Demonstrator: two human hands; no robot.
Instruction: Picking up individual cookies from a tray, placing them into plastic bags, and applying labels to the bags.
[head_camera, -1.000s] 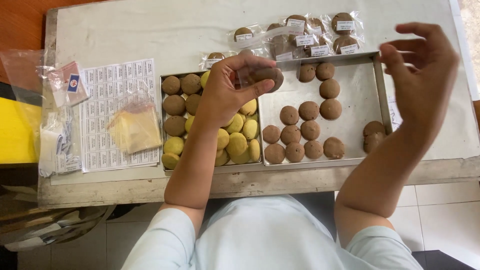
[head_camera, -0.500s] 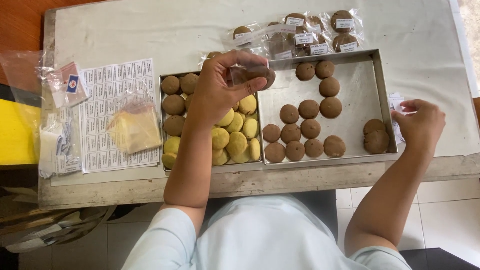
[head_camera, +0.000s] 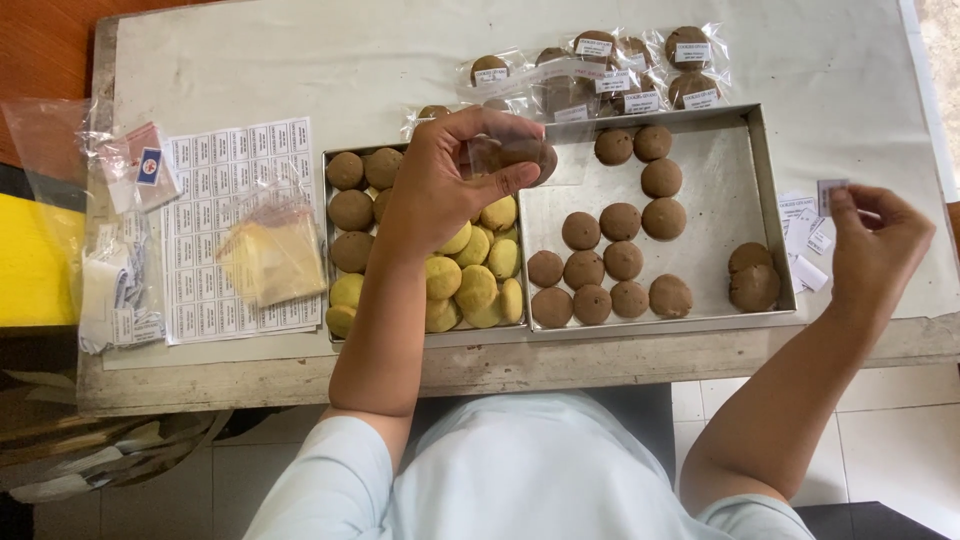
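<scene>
Leftmost, a clear plastic bag (head_camera: 45, 135) and a small packet with a blue-and-red mark (head_camera: 145, 165) are seen on the pale bench (head_camera: 300, 70), beside a white sheet of small printed labels (head_camera: 215, 175). On that sheet a crumpled clear bag with a yellowish content (head_camera: 272, 255) is laid. Next, a narrow steel tray (head_camera: 330, 160) is filled with round brown and yellow cookies (head_camera: 475, 290). Above it the left hand (head_camera: 445, 170) is held, its fingers curled and pinched on a brown cookie in a clear wrapper (head_camera: 520, 152), which is kept in the air over the seam between the two trays. Further right, a wider steel tray (head_camera: 760, 170) is loaded with round brown cookies (head_camera: 620, 260) in loose rows, and two more lie near its right wall. Behind it, wrapped and labelled cookies (head_camera: 640, 70) are piled on the bench. Beside the tray's right wall, loose white label slips (head_camera: 805, 235) are scattered. Above them the right hand (head_camera: 880, 245) is raised, its fingertips pressed on one small white label (head_camera: 828, 193).
</scene>
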